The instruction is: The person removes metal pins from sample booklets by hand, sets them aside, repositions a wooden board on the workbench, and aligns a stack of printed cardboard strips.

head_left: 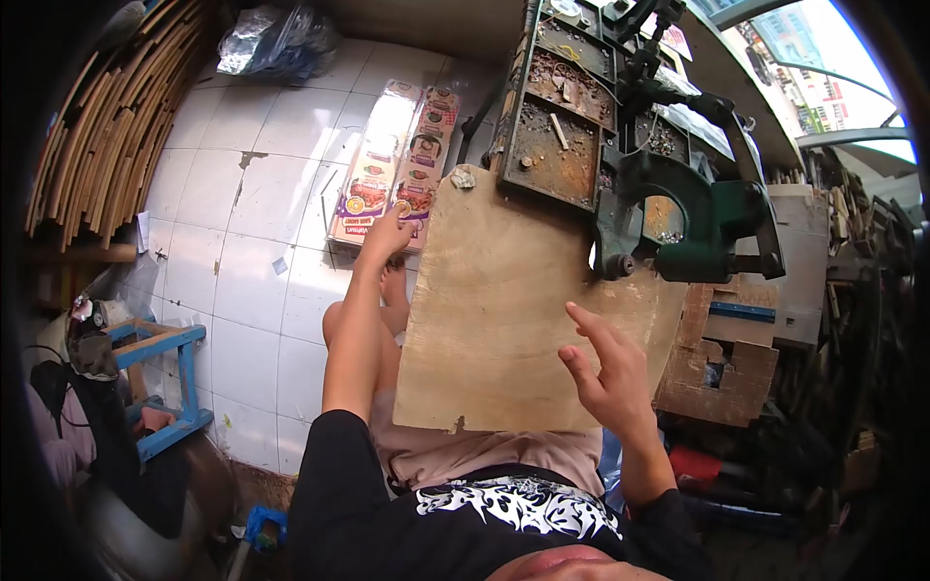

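Note:
Printed cardboard sheets point(373, 169) lie side by side on the tiled floor at the upper middle. My left hand point(389, 235) reaches to their near end, its fingers touching or just above the print; whether it grips a sheet is unclear. A worn wooden board point(513, 320) spans the space over my lap. Above its right part, my right hand point(605, 373) is raised with thumb and fingers apart, holding nothing. Beyond that hand stands a green metal press point(707, 218), beside a black compartment tray point(552, 145) holding small metal bits.
Stacked flat cardboard point(107, 126) leans at the upper left, with a plastic bag point(276, 44) near it. A blue stool frame point(170, 387) stands on the left. Torn cardboard point(722, 378) and cluttered shelves are on the right.

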Demonstrator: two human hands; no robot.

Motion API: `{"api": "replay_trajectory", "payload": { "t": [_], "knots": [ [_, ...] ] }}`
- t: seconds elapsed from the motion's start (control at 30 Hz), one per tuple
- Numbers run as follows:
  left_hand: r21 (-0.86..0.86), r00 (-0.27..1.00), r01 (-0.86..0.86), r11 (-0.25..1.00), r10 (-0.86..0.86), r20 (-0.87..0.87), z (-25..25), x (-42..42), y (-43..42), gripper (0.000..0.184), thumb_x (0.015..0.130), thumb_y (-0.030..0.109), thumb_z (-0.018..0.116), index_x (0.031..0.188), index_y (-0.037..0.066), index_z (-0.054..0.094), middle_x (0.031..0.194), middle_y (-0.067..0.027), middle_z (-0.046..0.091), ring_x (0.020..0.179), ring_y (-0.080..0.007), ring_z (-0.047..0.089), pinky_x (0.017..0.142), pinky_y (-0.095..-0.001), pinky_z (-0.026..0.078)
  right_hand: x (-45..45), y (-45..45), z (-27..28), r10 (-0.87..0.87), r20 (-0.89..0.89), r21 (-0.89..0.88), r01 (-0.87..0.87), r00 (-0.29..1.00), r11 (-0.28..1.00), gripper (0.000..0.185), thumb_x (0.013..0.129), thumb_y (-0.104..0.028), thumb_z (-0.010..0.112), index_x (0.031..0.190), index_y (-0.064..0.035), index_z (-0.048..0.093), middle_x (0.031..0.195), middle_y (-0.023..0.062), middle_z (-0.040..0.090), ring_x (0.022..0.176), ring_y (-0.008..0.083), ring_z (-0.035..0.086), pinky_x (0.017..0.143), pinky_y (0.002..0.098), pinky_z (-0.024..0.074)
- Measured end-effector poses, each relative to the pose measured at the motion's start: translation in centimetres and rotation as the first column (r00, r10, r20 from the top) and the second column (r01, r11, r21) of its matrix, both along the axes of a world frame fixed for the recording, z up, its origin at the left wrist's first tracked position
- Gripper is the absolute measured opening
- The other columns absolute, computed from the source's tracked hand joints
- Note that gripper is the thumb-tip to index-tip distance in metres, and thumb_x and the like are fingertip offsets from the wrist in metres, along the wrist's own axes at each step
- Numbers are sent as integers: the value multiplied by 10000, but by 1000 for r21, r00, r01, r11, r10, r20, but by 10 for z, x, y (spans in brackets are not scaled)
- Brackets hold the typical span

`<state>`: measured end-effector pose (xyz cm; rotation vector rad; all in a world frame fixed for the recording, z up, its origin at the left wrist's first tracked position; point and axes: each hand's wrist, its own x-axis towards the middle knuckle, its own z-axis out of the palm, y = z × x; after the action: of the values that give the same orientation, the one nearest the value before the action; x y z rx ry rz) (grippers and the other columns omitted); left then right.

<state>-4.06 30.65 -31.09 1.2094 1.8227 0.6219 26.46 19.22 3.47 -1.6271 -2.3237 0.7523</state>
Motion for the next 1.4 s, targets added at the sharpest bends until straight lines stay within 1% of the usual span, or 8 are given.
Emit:
{"api": "replay_trajectory", "payload": {
  "t": [0.07, 0.2, 0.43, 0.9, 1.13, 1.27, 1.33, 1.4],
  "knots": [
    [18, 991, 125, 992, -124, -39, 1, 6, -7, 578, 849, 344, 640, 1333, 49, 527, 1051, -216, 682, 961, -356, 670, 880, -409, 509, -33, 22, 1, 53, -210, 45, -44, 976, 998, 355, 856, -217, 712, 1160, -51, 637, 935, 151, 695, 764, 283, 687, 663, 359, 525],
    [-29, 971, 236, 971, -236, 27, 18, 11, -16, 533, 883, 333, 611, 1313, 26, 539, 1079, -223, 675, 973, -331, 672, 878, -391, 513, -98, 116, -22, 41, -265, 292, 39, 963, 956, 198, 848, -179, 695, 989, -40, 698, 889, 139, 704, 679, 312, 674, 663, 371, 524],
    [0, 962, 244, 970, -241, 130, 31, 7, -23, 513, 898, 309, 624, 1291, -11, 545, 1124, -235, 658, 1052, -316, 646, 891, -382, 504, -131, 292, -68, -332, 75, 687, 193, 940, 701, 240, 851, -153, 605, 1060, -81, 698, 1080, 167, 636, 986, 346, 641, 853, 411, 528],
    [16, 977, 205, 979, -205, 59, 24, 3, -17, 480, 884, 313, 630, 1271, 35, 570, 1054, -240, 678, 992, -345, 662, 870, -397, 506, -93, 250, -26, -279, -45, 671, 236, 959, 703, 161, 788, -94, 603, 843, -55, 749, 848, 199, 696, 833, 372, 678, 797, 420, 539],
    [0, 986, 160, 987, -160, 50, -13, -7, -26, 513, 896, 359, 606, 1277, 18, 583, 1018, -201, 692, 918, -263, 672, 798, -349, 511, -77, 185, -35, -148, -36, 482, 147, 988, 864, 327, 851, -228, 681, 1125, -50, 671, 972, 198, 634, 919, 356, 631, 820, 404, 508],
    [-72, 947, -309, 948, 313, 65, -59, -45, -5, 430, 879, 225, 616, 1260, 26, 597, 949, -140, 683, 786, -193, 652, 708, -320, 509, -73, 76, -9, 52, -186, 152, -24, 981, 988, 293, 840, -102, 713, 1115, -26, 646, 916, 139, 629, 685, 276, 588, 618, 346, 486],
    [-2, 828, -550, 835, 545, 132, -138, -76, 7, 415, 872, 181, 582, 1254, 20, 594, 956, -108, 681, 772, -169, 652, 663, -303, 500, -47, 42, -32, 213, -58, 247, -193, 975, 950, 311, 806, -88, 725, 1105, -51, 651, 938, 131, 624, 816, 282, 596, 712, 370, 488],
    [-171, 650, -707, 686, 726, 226, -116, -83, 3, 388, 859, 150, 511, 1216, 19, 594, 974, -89, 675, 806, -174, 655, 682, -366, 499, -28, 18, -51, 196, -29, 173, -189, 980, 967, 347, 766, -82, 740, 1102, -61, 654, 1114, 144, 593, 990, 313, 572, 820, 388, 483]
  ]
}}
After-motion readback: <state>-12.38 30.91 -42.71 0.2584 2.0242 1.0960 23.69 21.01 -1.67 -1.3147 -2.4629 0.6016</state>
